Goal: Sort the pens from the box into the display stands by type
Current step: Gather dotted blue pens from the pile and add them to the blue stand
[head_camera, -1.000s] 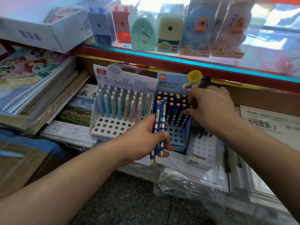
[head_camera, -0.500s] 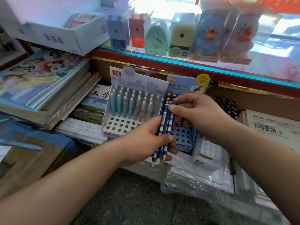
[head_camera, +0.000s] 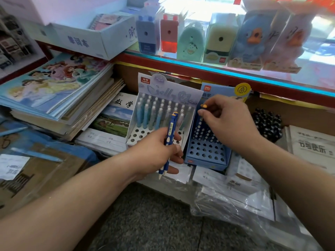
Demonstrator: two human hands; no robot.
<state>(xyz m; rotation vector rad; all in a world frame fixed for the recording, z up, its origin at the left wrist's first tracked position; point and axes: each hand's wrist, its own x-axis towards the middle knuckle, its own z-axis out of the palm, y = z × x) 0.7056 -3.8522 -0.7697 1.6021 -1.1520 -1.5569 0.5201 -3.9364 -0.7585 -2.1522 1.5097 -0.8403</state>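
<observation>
The fingers of your right hand (head_camera: 226,124) pinch a dotted blue pen (head_camera: 204,106) above the blue stand (head_camera: 205,162), whose far rows are filled and near holes empty, while your left hand (head_camera: 159,151) grips two more pens (head_camera: 170,131), so you're roughly partway.

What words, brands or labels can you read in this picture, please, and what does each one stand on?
"LANTU": red tag, pastel pen stand.
"Jelly": script on the same stand's header.
"deli": red tag, blue pen stand.
"数学": exercise book cover.
"单词本": white box side.
"书写快乐": booklet at right.
Print on the blue pens in the left hand: too small to read.
</observation>
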